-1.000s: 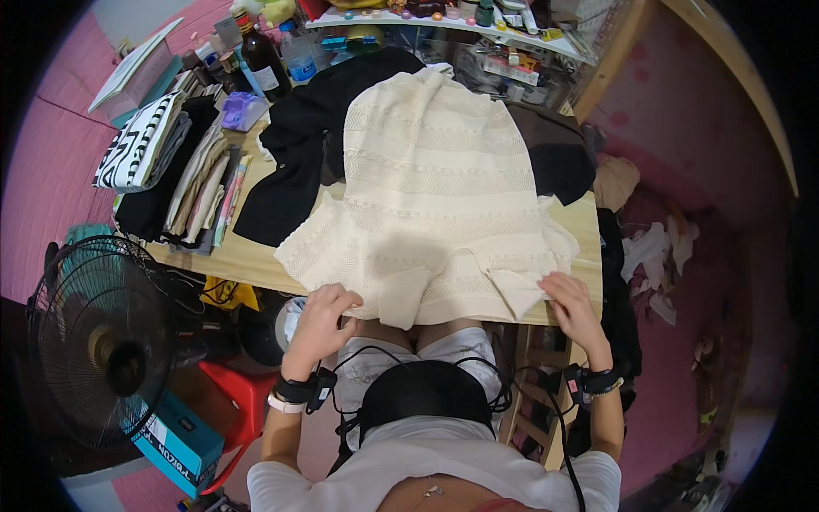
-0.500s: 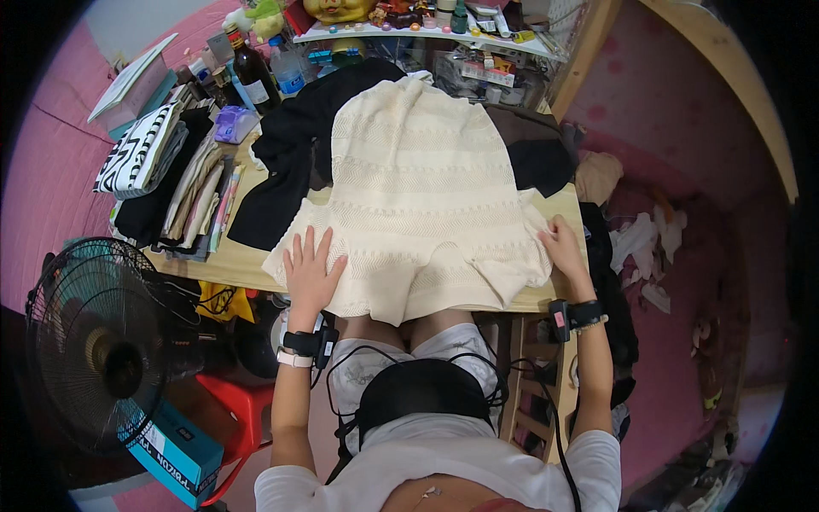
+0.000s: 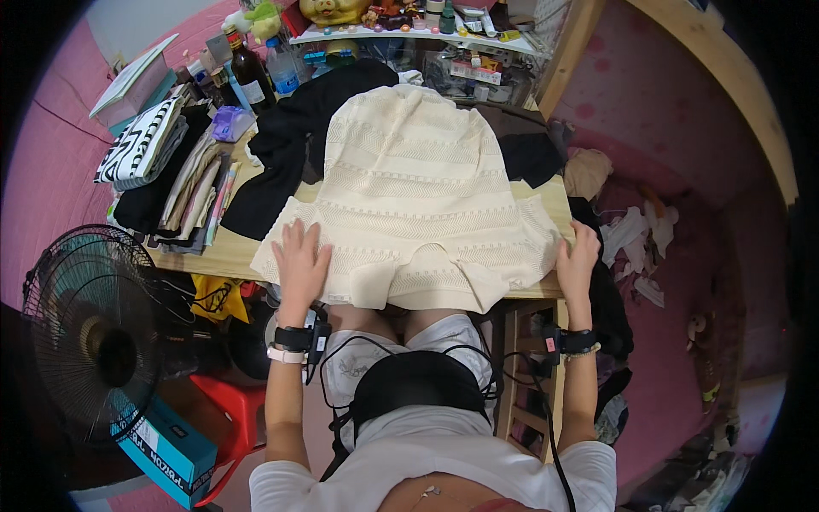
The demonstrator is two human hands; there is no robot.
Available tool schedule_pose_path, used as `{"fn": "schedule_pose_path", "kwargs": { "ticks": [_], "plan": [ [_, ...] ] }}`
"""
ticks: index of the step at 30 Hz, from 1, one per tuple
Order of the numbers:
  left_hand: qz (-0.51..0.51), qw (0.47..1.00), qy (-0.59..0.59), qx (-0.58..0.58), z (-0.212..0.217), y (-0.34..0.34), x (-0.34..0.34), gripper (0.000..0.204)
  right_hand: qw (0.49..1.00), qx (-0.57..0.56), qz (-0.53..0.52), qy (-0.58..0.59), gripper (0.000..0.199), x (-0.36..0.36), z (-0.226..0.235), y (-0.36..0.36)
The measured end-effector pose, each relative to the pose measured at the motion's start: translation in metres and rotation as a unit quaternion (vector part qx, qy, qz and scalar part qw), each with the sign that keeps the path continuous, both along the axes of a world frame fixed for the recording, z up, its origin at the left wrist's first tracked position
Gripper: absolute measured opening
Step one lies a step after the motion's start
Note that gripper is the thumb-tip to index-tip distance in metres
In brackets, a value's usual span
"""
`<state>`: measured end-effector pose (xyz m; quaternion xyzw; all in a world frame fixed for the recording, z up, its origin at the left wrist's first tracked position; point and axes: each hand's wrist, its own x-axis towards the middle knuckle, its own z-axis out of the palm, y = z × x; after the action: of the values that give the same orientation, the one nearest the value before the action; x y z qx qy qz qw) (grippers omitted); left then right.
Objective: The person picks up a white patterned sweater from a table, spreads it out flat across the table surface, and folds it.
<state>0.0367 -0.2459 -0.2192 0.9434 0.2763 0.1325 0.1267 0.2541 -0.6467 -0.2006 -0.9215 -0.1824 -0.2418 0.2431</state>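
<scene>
A cream knitted garment [image 3: 418,188] lies spread flat on the wooden table [image 3: 213,254], its hem hanging over the near edge. My left hand [image 3: 301,260] rests flat on the garment's lower left part, fingers apart. My right hand [image 3: 577,260] lies on the garment's lower right corner at the table's edge, fingers extended. Neither hand grips the cloth. A black garment [image 3: 290,145] lies partly under the cream one on the left.
A stack of folded clothes [image 3: 162,179] sits at the table's left. Bottles [image 3: 249,81] and clutter fill the shelf behind. A black fan [image 3: 90,328] stands at my left, with a blue box [image 3: 166,452] and red stool [image 3: 226,405] below.
Both hands slid outward and up the garment, from gripping its hem to lying flat on it. The garment now lies smoother and wider.
</scene>
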Motion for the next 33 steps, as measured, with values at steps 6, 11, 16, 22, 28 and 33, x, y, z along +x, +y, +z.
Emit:
{"fn": "schedule_pose_path", "kwargs": {
  "ticks": [6,11,16,22,28,33],
  "plan": [
    [-0.098,0.994,0.026,0.05,-0.009,-0.032,0.018,0.059,0.971,-0.132,0.159,0.123,0.048,-0.003,-0.016,0.031],
    [-0.098,0.993,0.032,0.054,-0.015,-0.018,0.015,0.062,0.947,-0.207,0.091,0.227,0.051,0.026,-0.022,0.018],
    [-0.101,0.992,0.004,0.069,-0.017,-0.017,0.023,0.061,0.959,-0.161,0.186,0.14,0.043,0.057,-0.035,-0.014],
    [-0.094,0.994,-0.004,0.052,-0.015,-0.018,0.021,0.06,0.972,0.186,-0.021,0.142,0.026,0.056,-0.059,-0.065],
    [-0.072,0.997,0.001,0.032,-0.012,-0.022,0.02,0.059,0.979,0.107,0.047,0.168,0.036,0.042,-0.064,-0.065],
    [-0.074,0.997,0.0,0.028,-0.01,-0.024,0.021,0.059,0.973,0.129,0.092,0.168,0.024,0.07,-0.063,-0.075]
  ]
}}
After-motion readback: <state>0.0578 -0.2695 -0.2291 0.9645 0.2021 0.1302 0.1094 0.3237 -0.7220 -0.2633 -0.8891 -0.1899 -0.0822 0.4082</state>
